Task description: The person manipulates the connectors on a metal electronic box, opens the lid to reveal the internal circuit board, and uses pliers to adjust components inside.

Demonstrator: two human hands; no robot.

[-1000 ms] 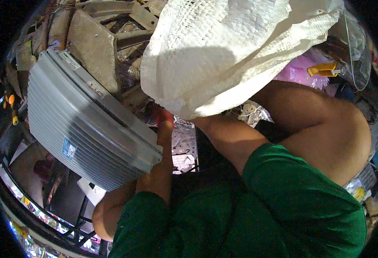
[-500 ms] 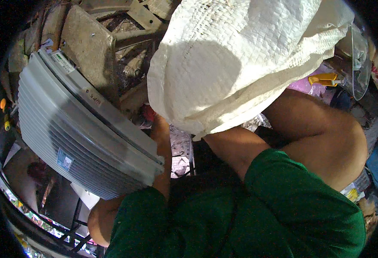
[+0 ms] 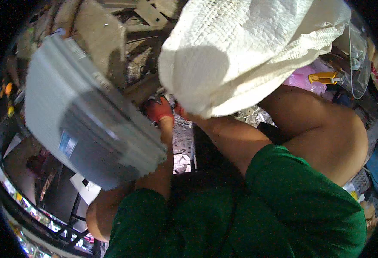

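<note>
The top edge cuts off the sack [image 3: 245, 47]. Behind the sack's lower tip, most of the right hand [image 3: 181, 111] is hidden. Left of that tip, the left hand's [image 3: 159, 110] fingertips are lost in shadow; its grip is unclear. Farther left of the sack, the blurred box [image 3: 90, 107], its label [image 3: 67, 144] illegible, hides part of the left forearm [image 3: 166, 135].

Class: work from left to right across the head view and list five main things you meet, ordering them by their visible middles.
Grey ribbed case → red-gloved left hand → white woven sack → yellow object → clear plastic.
</note>
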